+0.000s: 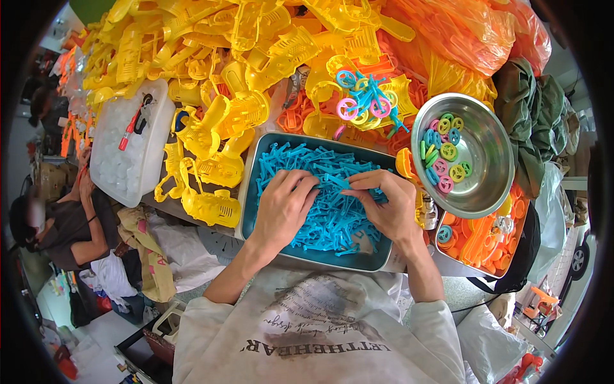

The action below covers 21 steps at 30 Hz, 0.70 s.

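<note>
A metal tray point(254, 185) full of small, thin blue plastic parts point(326, 221) lies in front of me, and both my hands are over it. My left hand point(283, 206) is on the left half, its fingers curled together at the heap; whatever they hold is hidden. My right hand point(389, 203) has thumb and forefinger pinched on a blue plastic part point(345, 186) near the middle of the tray. Beyond the tray sits a small cluster of assembled blue pieces with coloured wheels point(369, 96). A steel bowl point(483, 173) to the right holds several pink, yellow, green and blue wheels point(449, 152).
Yellow plastic shells point(211, 128) pile up at the back and left. A white tub point(163, 121) of translucent pieces carries a red-handled tool point(131, 128). Orange parts point(480, 240) fill a tray at right, below orange bags point(460, 38). Another person point(70, 224) sits at far left.
</note>
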{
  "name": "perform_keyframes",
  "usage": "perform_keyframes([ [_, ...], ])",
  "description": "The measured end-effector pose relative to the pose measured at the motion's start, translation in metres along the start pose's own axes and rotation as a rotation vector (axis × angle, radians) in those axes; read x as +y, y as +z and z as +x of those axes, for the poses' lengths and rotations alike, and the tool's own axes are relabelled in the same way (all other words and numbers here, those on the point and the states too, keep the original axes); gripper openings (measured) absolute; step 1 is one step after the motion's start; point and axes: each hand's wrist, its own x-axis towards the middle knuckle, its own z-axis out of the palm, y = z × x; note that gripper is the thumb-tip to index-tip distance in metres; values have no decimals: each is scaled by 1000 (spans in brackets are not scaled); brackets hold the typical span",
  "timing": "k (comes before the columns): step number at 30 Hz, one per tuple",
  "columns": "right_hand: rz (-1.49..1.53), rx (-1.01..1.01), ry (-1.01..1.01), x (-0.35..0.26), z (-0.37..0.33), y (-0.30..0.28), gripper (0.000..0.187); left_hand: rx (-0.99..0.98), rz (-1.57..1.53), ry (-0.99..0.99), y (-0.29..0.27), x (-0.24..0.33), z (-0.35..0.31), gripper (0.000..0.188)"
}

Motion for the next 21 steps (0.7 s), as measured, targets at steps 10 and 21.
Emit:
perform_keyframes([
  [10, 8, -20, 19, 4, -4, 1, 24, 162, -366, -158, -5, 4, 0, 24],
  [21, -3, -97, 4, 5, -4, -1, 26, 100, -567, -317, -9, 2, 6, 18],
])
